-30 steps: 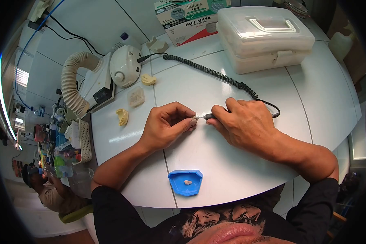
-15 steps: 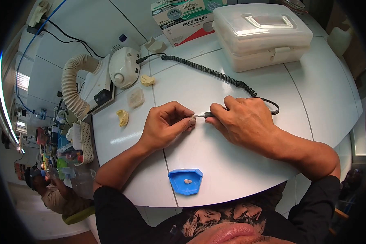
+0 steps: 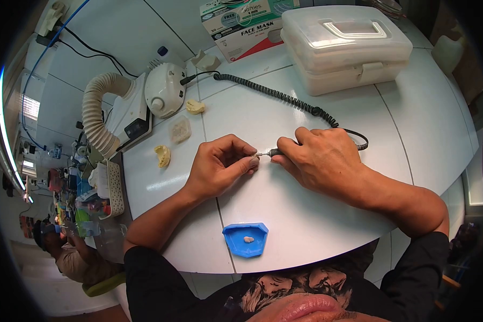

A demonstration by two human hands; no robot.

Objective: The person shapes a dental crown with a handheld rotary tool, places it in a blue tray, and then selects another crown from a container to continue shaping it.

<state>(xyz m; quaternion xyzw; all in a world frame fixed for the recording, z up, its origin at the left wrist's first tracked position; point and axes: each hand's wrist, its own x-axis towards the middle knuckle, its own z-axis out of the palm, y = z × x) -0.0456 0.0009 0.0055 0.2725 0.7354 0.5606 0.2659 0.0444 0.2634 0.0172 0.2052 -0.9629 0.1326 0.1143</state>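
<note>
My right hand (image 3: 324, 161) is wrapped round a dark rotary handpiece (image 3: 276, 152), whose thin metal bur points left. The bur's tip reaches the fingertips of my left hand (image 3: 222, 163). Those fingers are pinched on something small, mostly hidden, that I cannot make out. A coiled black cord (image 3: 273, 95) runs from the handpiece to a white control unit (image 3: 165, 91) at the back. Nearer to me, a blue tray (image 3: 236, 249) holds a small pinkish-white piece (image 3: 248, 240).
Yellowish dental casts (image 3: 162, 156) and a small clear box (image 3: 180, 130) lie left of my hands. A ribbed hose (image 3: 94, 107) curves behind them. At the back stand a face mask box (image 3: 252, 37) and a translucent case (image 3: 346, 53). Another person (image 3: 75, 257) sits far left.
Both hands keep nearly the same pose, with the bur still at my left fingertips. The view has shifted very slightly; nothing else visibly moves.
</note>
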